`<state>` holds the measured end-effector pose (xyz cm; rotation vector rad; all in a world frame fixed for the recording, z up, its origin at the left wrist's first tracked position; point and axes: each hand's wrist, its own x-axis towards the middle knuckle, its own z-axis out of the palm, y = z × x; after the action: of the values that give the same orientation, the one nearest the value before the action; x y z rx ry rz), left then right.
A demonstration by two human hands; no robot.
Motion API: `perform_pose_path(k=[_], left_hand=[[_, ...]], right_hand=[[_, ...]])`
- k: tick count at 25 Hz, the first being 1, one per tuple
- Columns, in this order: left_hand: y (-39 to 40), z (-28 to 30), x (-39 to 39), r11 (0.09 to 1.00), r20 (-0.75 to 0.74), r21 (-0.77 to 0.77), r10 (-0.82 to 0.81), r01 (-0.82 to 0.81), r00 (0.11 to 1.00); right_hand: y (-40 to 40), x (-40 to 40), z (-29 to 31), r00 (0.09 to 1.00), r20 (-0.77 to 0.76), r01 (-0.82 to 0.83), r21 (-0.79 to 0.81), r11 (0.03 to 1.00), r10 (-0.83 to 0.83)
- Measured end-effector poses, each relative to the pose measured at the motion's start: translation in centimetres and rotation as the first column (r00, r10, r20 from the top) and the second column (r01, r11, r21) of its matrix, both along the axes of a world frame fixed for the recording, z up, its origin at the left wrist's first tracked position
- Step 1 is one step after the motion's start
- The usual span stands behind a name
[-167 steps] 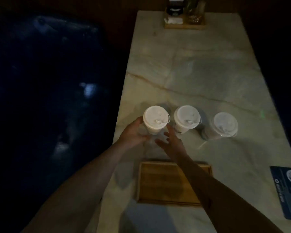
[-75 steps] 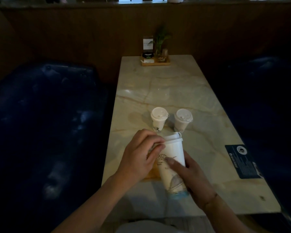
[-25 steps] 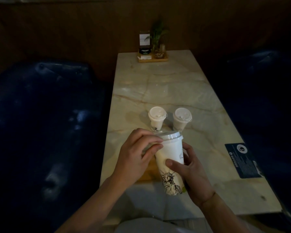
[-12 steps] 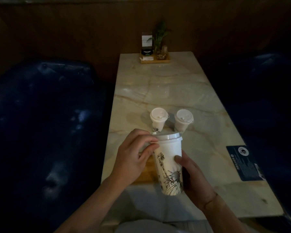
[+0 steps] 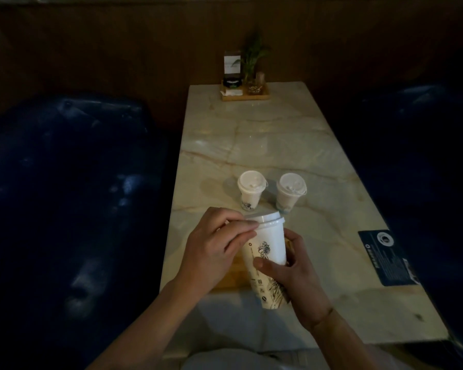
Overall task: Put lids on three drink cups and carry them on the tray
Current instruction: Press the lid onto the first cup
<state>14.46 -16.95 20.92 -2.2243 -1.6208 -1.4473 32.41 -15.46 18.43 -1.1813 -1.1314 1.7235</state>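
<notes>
A tall white printed cup [image 5: 269, 252] is held up above the near end of the table, tilted slightly. My right hand [image 5: 292, 276] grips its body from the right and below. My left hand [image 5: 214, 247] pinches the rim of its white lid [image 5: 265, 218] with the fingertips. Behind them, two smaller lidded cups stand on the marble table [image 5: 251, 134]: the left lidded cup [image 5: 251, 189] and the right lidded cup [image 5: 290, 190]. The wooden tray [image 5: 233, 279] lies under my hands, mostly hidden.
A dark blue card [image 5: 385, 256] lies at the table's right edge. A small wooden stand with a plant and a sign [image 5: 245, 86] sits at the far end. Dark blue sofas [image 5: 64, 196] flank the table on both sides.
The cup has been turned in my hands, so a different part of its print faces me. My left fingers stay on the lid rim. The two far cups have not moved.
</notes>
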Motion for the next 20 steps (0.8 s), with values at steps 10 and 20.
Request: perform_pose_path(k=[10, 20], left_hand=[[-0.2, 0.0, -0.1, 0.996, 0.240, -0.047, -0.069, 0.082, 0.968], [-0.4, -0.7, -0.6, 0.996, 0.279, -0.088, 0.006, 0.019, 0.960]], right_hand=[[0.3, 0.6, -0.4, 0.951, -0.286, -0.152, -0.109, 0.982, 0.115], [0.5, 0.5, -0.8, 0.974, -0.129, -0.194, -0.062, 0.979, 0.185]])
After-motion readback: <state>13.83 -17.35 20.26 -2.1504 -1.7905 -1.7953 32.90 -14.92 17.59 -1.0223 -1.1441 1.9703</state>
